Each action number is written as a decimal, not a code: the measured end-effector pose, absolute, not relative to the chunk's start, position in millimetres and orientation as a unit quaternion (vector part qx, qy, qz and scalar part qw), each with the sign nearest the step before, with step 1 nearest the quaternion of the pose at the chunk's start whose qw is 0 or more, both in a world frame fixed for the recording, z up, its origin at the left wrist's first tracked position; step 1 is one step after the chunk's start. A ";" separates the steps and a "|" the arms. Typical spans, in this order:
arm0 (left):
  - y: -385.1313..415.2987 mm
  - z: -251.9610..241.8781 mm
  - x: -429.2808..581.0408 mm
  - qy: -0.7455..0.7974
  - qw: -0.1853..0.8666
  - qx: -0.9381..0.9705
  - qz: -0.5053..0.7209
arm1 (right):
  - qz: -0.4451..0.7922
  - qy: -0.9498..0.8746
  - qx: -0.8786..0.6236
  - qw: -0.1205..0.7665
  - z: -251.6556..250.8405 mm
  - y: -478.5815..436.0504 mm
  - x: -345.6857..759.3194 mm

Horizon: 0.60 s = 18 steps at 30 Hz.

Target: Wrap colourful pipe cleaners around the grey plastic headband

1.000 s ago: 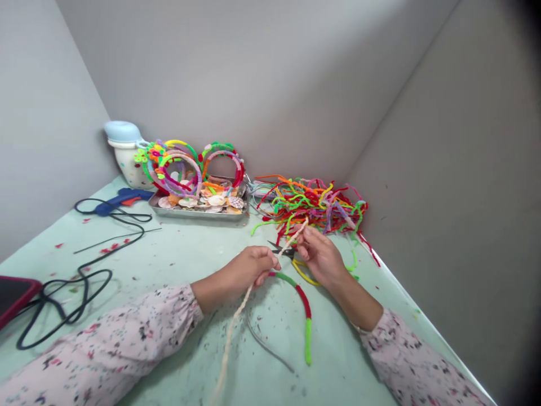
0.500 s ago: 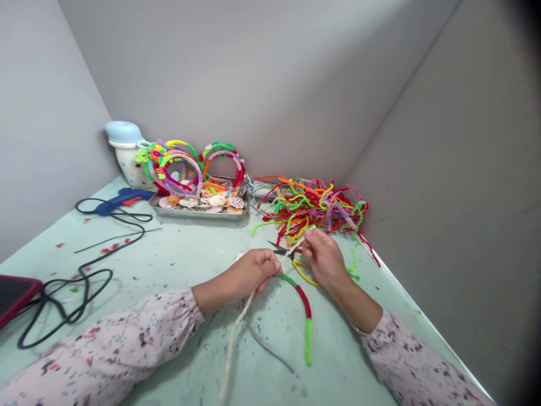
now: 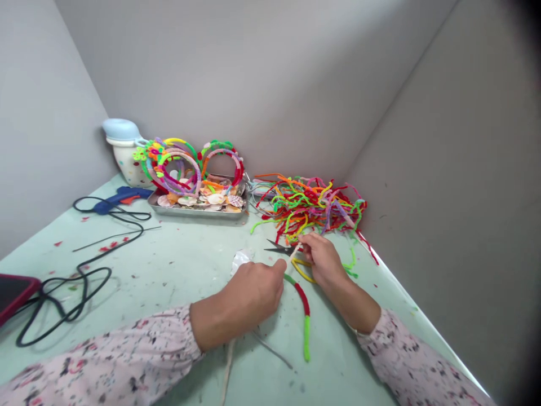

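Observation:
A cream pipe cleaner [image 3: 227,372] runs between my two closed hands, its tail hanging below my left wrist. My left hand [image 3: 245,296] is turned back-up, fingers curled under around it. Up and to the right, my right hand [image 3: 322,256] pinches its other end. Beneath the left hand lies a thin headband hoop; its right part [image 3: 305,301] is wrapped in green, red and bright green, while its grey bare end [image 3: 274,351] shows lower left. My left hand hides the hoop's middle. Yellow-handled scissors [image 3: 304,272] lie behind, between the hands.
At the back right is a pile of colourful pipe cleaners [image 3: 313,206]. A metal tray [image 3: 198,212] holds shells and finished headbands [image 3: 180,169]. Left are a blue glue gun [image 3: 116,200], its black cord [image 3: 87,282], a white cup [image 3: 131,160] and a red-edged device [image 3: 17,296].
My left hand has rolled over, its back now upward, and covers more of the hoop. The stretch of cream pipe cleaner between my hands is shorter. A crumpled silvery piece now shows behind it.

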<state>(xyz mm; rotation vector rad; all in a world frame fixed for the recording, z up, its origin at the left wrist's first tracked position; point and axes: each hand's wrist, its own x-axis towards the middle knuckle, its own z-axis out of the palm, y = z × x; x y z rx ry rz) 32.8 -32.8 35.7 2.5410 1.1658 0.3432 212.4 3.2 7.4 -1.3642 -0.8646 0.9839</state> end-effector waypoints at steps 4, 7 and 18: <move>-22.6 29.0 32.8 0.409 0.364 0.803 0.238 | 0.485 -0.367 -0.554 0.568 5.8 4.9 218.1; -11.6 22.2 30.9 0.392 0.583 0.664 0.255 | 0.537 -0.367 -0.500 0.572 6.3 4.4 224.1; -5.0 20.1 24.4 0.270 0.810 0.463 0.237 | 0.594 -0.368 -0.393 0.597 8.1 2.6 232.2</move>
